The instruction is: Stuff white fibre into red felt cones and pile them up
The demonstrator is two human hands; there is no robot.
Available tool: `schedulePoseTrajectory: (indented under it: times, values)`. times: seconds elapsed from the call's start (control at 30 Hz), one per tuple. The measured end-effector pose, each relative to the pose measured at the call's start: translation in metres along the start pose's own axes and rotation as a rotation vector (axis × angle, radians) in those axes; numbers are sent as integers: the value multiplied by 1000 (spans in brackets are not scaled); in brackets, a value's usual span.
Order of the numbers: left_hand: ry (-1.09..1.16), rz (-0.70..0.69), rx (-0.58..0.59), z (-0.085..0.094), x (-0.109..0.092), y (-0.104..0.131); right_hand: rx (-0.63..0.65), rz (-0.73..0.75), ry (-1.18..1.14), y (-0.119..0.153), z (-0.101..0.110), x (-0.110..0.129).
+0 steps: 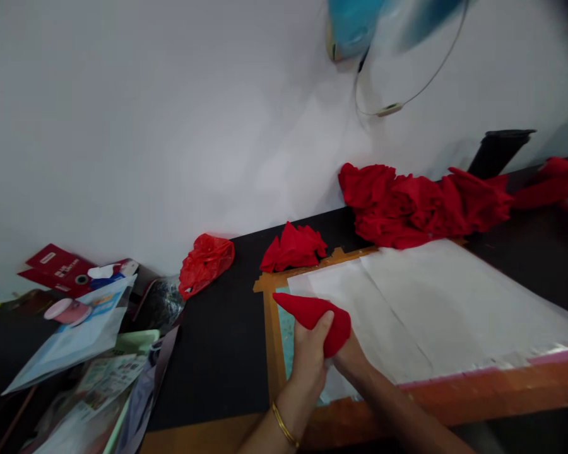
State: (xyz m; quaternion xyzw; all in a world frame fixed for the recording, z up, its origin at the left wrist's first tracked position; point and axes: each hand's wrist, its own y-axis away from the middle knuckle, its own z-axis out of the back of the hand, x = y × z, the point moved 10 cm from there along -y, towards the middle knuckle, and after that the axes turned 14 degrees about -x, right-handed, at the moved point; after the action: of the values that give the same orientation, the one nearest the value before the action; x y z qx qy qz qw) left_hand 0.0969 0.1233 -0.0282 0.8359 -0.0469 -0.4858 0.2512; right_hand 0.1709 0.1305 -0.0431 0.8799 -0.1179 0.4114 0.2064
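A pointed, cone-shaped piece of red cloth (307,310) is held above the left end of the white-covered work area, its tip toward the left. My left hand (311,350), with a gold bangle on the wrist, is closed around its side, thumb on top. My right hand (349,358) is at the wide end of the cloth. Its fingers are hidden by the cloth, so I cannot see whether they are inside or behind it. Beyond my hands lies a small heap of red cloth pieces (294,247). A larger heap of red cloth (421,205) rests farther right along the wall.
White sheeting (430,302) is taped to the black table (218,366) with brown tape. A red plastic bag (206,261) lies by the wall. At left are a red box (59,270), a pink spool (69,311) and a green tray (139,340). A cable (433,74) hangs above.
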Motion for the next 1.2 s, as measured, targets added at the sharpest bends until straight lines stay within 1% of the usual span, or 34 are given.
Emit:
schedulePoseTrajectory:
  times: [0.07, 0.13, 0.2, 0.27, 0.3, 0.33, 0.37, 0.43, 0.47, 0.5, 0.53, 0.6, 0.67, 0.77, 0.87, 0.97, 1.03, 1.1, 1.13, 1.2]
  values:
    - [45, 66, -87, 9, 2, -6, 98, 13, 169, 3, -14, 2]
    - [114, 172, -154, 15, 4, -15, 198, -20, 291, 5, -25, 2]
    - [189, 245, -174, 18, 0, -25, 271, -49, 348, 6, -29, 7]
    - [250, 232, -179, 21, -11, -37, 350, -7, 409, 9, -30, 18]
    - [275, 200, -188, 23, -19, -42, 379, 57, 448, 10, -29, 27]
    - [301, 163, -198, 26, -25, -46, 381, 151, 488, 12, -26, 37]
    - [323, 134, -207, 28, -31, -49, 348, 266, 534, 15, -21, 49]
    - [359, 96, -213, 30, -36, -50, 211, 498, 624, 23, -9, 72]
    - [370, 90, -216, 30, -36, -49, 149, 587, 660, 29, -5, 80]
    - [368, 93, -215, 29, -35, -47, 119, 649, 692, 36, -4, 83]
    - [353, 104, -212, 27, -32, -44, 129, 695, 716, 42, -6, 83]
    - [304, 129, -193, 22, -25, -38, 209, 770, 763, 53, -16, 77]
    - [262, 154, -167, 17, -19, -31, 258, 852, 814, 56, -24, 72]
    - [252, 203, -159, 14, -11, -23, 244, 930, 855, 52, -26, 71]
    - [244, 227, -172, 14, -4, -17, 222, 926, 869, 45, -24, 69]
    - [201, 190, -136, 11, 1, -12, 198, 887, 879, 39, -19, 61]
    - [154, 157, -72, 6, 3, -7, 216, 879, 872, 36, -17, 57]
    - [101, 119, 13, 0, 0, -3, 220, 912, 846, 34, -13, 61]
    - [78, 90, 43, -1, -5, -2, 201, 952, 830, 34, -11, 66]
    - [51, 56, 59, 2, -17, -3, 146, 1069, 814, 37, -8, 81]
